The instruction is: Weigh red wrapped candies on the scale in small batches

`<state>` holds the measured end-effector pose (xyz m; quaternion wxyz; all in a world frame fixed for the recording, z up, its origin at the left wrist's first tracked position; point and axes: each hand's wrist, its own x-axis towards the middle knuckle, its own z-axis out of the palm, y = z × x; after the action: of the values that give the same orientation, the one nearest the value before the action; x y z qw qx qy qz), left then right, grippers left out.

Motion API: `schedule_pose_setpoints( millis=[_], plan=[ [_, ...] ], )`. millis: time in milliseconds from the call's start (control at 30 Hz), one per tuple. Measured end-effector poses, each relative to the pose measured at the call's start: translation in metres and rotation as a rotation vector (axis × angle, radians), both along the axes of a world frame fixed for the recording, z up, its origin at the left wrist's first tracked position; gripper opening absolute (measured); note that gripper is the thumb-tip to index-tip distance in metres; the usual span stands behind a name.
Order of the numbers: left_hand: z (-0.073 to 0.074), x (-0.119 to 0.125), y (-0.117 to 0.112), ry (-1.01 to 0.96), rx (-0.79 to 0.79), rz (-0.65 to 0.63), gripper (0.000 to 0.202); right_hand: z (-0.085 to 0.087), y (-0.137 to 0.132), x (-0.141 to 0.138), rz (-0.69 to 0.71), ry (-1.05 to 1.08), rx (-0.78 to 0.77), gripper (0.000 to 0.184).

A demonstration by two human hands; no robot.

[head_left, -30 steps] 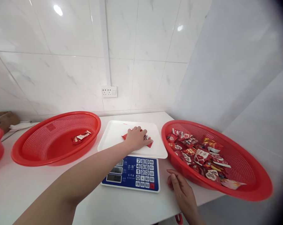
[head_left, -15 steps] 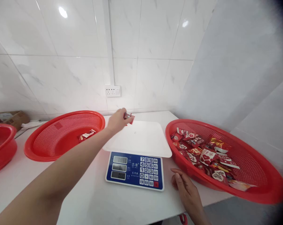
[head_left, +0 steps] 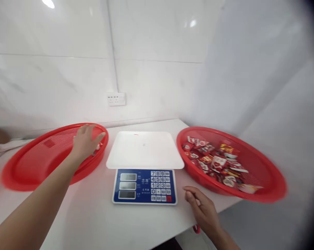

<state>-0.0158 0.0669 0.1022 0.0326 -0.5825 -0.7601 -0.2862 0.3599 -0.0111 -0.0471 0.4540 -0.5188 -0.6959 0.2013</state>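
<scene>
Two bare hands are out over a white table. The left hand is stretched out, palm down, over the right side of the left red basket. The picture is blurry there, so I cannot tell if its fingers are gripping anything. A few small wrappers peek out in that basket just under the fingertips, and the hand hides most of them.

The right hand lies on the table near the front edge, with its fingers loosely curled and nothing in it. It is just right of the blue scale and near the right red basket, which holds a heap of red sweets. The scale's white tray sits between the two baskets. A wall socket is on the far wall.

A second ago the left hand pressed on red sweets on the white tray. Half a second ago it carried them past the tray's far left corner. Now it is over the left basket. The right hand has stayed put.
</scene>
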Motion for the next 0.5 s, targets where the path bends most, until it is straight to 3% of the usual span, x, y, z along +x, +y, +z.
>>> schedule_pose_setpoints(
  millis=[67, 133, 267, 367, 467, 500],
  plan=[
    [0.004, 0.023, -0.011, -0.042, 0.109, -0.068, 0.056, 0.025, -0.007, 0.004, 0.072, -0.110, 0.119, 0.025],
    [0.005, 0.042, -0.018, -0.141, 0.250, -0.125, 0.055, 0.056, -0.005, 0.013, 0.036, -0.160, 0.156, 0.026],
    [-0.009, 0.059, -0.018, -0.214, 0.255, -0.263, 0.049, 0.109, 0.030, 0.044, -0.119, -0.260, -0.132, 0.033],
    [-0.028, 0.057, -0.011, -0.202, 0.169, -0.322, 0.047, 0.123, 0.064, 0.065, -0.010, -0.506, -0.463, 0.041],
    [-0.042, 0.052, -0.009, -0.210, 0.120, -0.361, 0.046, 0.118, 0.086, 0.067, 0.192, -0.677, -0.746, 0.058],
    [-0.044, 0.050, -0.009, -0.210, 0.112, -0.371, 0.046, 0.114, 0.090, 0.063, 0.190, -0.704, -0.793, 0.059]
  ],
)
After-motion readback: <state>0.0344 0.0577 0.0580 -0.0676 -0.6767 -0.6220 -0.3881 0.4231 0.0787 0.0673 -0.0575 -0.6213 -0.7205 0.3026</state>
